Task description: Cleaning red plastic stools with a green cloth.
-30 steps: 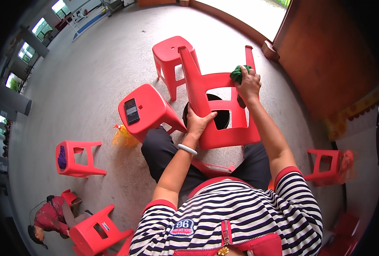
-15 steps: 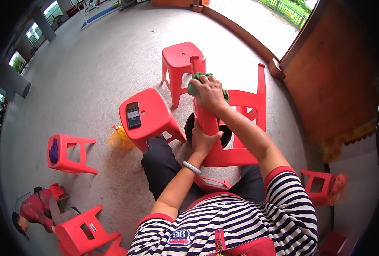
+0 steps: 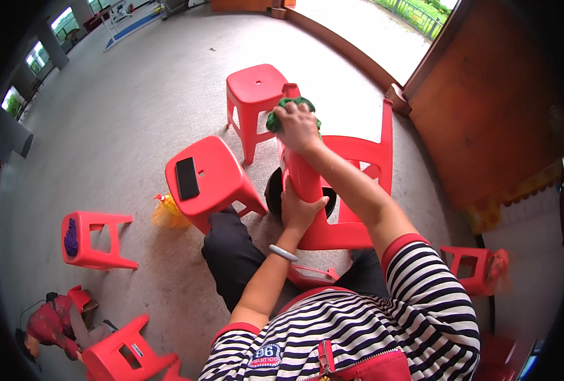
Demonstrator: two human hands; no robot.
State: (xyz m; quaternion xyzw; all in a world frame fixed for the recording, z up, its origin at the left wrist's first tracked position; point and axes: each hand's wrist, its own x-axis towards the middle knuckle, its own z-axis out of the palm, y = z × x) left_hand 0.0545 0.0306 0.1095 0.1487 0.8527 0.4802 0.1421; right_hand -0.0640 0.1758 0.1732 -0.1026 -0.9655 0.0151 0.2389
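Note:
A red plastic stool (image 3: 336, 235) lies tipped over in front of me, with its legs pointing away and to the right. My left hand (image 3: 301, 211) is wrapped round the lower part of its left leg, thumb on the right side. Higher up on the same leg, my right hand (image 3: 298, 126) is closed over a bunched green cloth (image 3: 307, 103) pressed against the leg near its end. Partly hidden behind the stool is a black round container (image 3: 273, 191); its contents do not show.
Left of my knee stands a red stool (image 3: 213, 166) carrying a dark phone (image 3: 187, 178). Another red stool (image 3: 256, 84) stands beyond it. A yellow plastic bag (image 3: 169, 213) and a stool with purple cloth (image 3: 71, 237) lie left. A person (image 3: 52, 327) bends beside stools, lower left.
My right hand and the green cloth have shifted slightly along the stool leg, toward its end. The left hand keeps its grip. The phone's lit screen has gone dark, and the view has turned slightly.

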